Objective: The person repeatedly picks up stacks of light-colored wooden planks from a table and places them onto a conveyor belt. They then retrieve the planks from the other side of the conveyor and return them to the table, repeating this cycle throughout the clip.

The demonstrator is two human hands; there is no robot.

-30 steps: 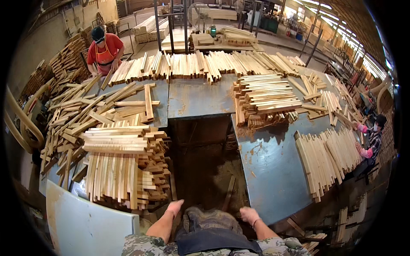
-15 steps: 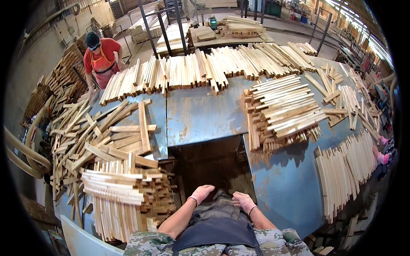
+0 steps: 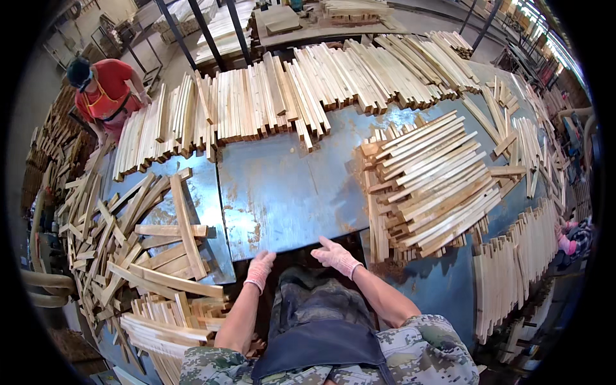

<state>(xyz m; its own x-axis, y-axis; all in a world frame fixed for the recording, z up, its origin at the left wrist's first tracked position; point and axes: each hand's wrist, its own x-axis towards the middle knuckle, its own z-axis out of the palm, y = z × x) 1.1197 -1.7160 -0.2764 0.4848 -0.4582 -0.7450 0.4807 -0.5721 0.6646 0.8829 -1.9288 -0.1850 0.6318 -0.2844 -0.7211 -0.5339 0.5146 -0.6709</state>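
Observation:
In pinkish-white work gloves, both my hands are at the near edge of the blue metal table (image 3: 289,215), holding nothing that I can see. My left hand (image 3: 261,269) lies just below the edge, its fingers loosely extended. My right hand (image 3: 337,255) reaches forward with fingers apart, close to the same edge. Farthest across the table runs a long row of light wooden strips (image 3: 250,102). To the right of my hands rises a stacked pile of strips (image 3: 436,186). On the left spreads a jumbled heap of loose wooden pieces (image 3: 119,240), with a neater stack (image 3: 163,333) nearer me.
A co-worker in a red top (image 3: 109,90) stands at the far left beside the row. Another person's pink-gloved hand (image 3: 566,244) shows at the right rim, beside a fanned row of strips (image 3: 513,276). Dark metal posts (image 3: 205,32) rise behind the table.
I have moved forward, so the table and wood appear closer. Both hands have gone from in front of my apron to the table's near edge. The co-worker appears farther left.

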